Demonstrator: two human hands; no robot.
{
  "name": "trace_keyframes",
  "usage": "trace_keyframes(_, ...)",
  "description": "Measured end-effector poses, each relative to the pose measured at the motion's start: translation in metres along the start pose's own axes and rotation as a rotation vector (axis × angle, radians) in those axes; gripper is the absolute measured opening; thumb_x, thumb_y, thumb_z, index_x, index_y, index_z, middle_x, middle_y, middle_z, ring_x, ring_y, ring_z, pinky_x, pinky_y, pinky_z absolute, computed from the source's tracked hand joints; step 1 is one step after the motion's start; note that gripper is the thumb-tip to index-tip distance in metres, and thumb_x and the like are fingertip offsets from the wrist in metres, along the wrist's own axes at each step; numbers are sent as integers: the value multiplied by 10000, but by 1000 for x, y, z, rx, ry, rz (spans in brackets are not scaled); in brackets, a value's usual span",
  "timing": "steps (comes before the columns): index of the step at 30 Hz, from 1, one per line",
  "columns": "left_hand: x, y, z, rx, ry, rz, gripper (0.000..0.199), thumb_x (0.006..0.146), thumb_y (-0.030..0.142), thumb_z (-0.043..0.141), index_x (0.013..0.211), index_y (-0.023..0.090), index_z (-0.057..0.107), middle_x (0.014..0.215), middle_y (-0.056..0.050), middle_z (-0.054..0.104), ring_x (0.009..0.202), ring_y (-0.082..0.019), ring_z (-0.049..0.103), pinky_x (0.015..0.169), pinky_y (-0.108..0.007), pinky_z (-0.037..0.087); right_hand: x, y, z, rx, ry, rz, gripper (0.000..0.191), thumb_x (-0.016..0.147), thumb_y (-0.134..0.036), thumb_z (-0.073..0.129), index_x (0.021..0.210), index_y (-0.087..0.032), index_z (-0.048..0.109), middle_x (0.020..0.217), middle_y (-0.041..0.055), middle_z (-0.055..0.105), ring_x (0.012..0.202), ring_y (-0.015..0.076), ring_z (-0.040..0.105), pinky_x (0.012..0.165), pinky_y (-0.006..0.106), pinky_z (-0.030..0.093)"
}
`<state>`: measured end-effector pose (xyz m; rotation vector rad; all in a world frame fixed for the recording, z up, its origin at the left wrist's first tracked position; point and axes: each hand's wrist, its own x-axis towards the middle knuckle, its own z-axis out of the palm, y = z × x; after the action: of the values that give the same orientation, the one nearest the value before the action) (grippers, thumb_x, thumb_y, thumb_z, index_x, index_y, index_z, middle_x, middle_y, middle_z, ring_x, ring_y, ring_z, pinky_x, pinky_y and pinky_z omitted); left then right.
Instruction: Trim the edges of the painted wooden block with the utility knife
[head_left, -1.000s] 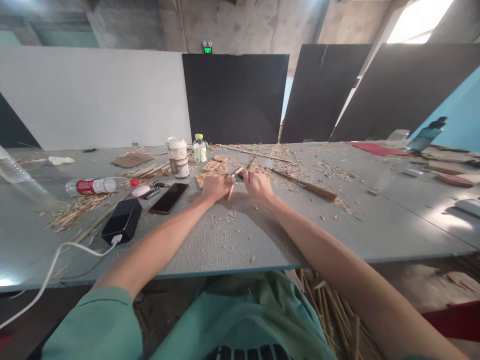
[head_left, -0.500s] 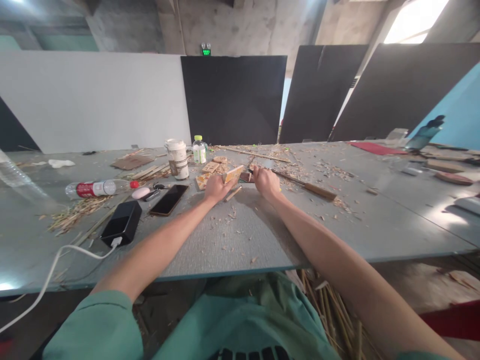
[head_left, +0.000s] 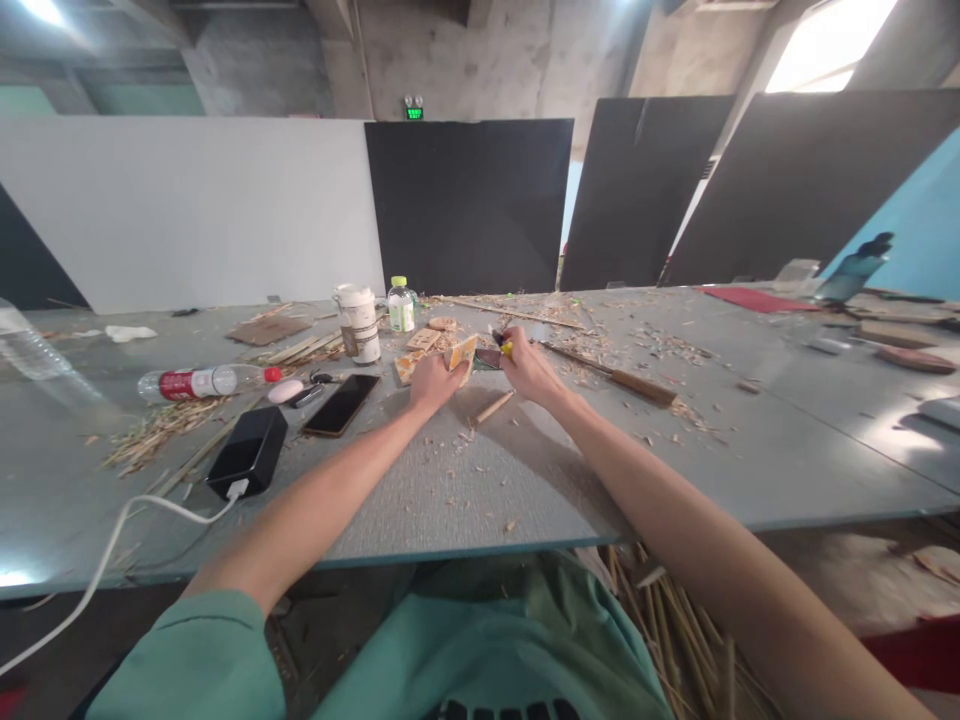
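My left hand (head_left: 435, 381) is closed around a small wooden block (head_left: 460, 353) with a yellowish patterned face, tilted up off the table. My right hand (head_left: 529, 367) grips a yellow-and-black utility knife (head_left: 508, 348), mostly hidden by the fingers; a pale tip pokes out towards the block. A dark, flat piece (head_left: 489, 358) lies between the two hands. Just below them is a short wooden stick (head_left: 495, 406). Behind my left hand are more wooden pieces (head_left: 424, 340). To the right of my right hand lies a long tool with a wooden handle (head_left: 643, 387).
A phone (head_left: 342, 405), a black power bank (head_left: 249, 450) with a white cable, and a lying plastic bottle (head_left: 208, 381) are on the left. A paper cup (head_left: 360, 325) and a small green-capped bottle (head_left: 400, 305) stand behind. Shavings litter the grey table (head_left: 450, 520).
The block in my left hand has turned more upright. My right hand has rolled, showing the yellow of the knife. The short stick has shifted right, clear of my left hand.
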<state>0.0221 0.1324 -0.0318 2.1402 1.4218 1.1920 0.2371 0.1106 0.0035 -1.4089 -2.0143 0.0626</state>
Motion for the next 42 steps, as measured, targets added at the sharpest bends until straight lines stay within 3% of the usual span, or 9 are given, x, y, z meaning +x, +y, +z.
trace_keyframes(4,2,-2,1,128,96,-52,323,949,418,633,897,147,802,920,-189,796,1066,-388,751,915,-423,546,-9,-20,7,40,-102,-233,370,1054,-362,414,1369,-205,528,1270,146,722,1062,239,674,879,318,485)
trace_keyframes(7,2,-3,1,183,99,-58,320,953,409,630,901,144,801,912,-185,795,1011,-378,765,887,-414,543,-13,-28,7,18,-123,-283,387,1078,-379,409,1411,-234,541,1286,139,726,1056,247,678,860,317,473)
trace_keyframes(12,0,-2,1,241,86,-28,387,985,455,589,930,137,803,909,-187,798,969,-368,767,848,-397,534,-16,-32,1,-46,-94,-243,397,1113,-423,353,1368,-255,605,1156,108,767,923,234,688,741,290,423)
trace_keyframes(20,1,-2,0,342,44,49,446,1003,493,565,872,138,801,882,-170,802,911,-316,759,777,-328,510,-17,-28,7,-154,-52,-155,518,1134,-505,249,1075,-226,681,864,63,731,753,203,641,638,279,289)
trace_keyframes(30,-1,5,0,438,43,9,544,1036,545,529,817,131,806,811,-165,788,815,-269,746,746,-317,512,-9,-17,15,-256,-21,-127,519,1143,-527,250,1150,-229,675,982,73,771,786,195,656,653,290,262)
trace_keyframes(38,-3,14,5,461,76,-13,480,1020,510,579,908,114,826,857,-182,798,867,-294,764,755,-319,528,0,-6,10,-314,9,22,603,1137,-576,199,1181,-241,699,961,97,781,817,222,684,653,294,272)
trace_keyframes(42,-3,15,4,455,77,10,508,1039,522,539,908,125,828,853,-170,801,852,-275,761,757,-317,530,2,-4,11,-328,-9,104,617,1125,-609,212,1235,-251,703,1038,119,784,925,246,715,710,291,352)
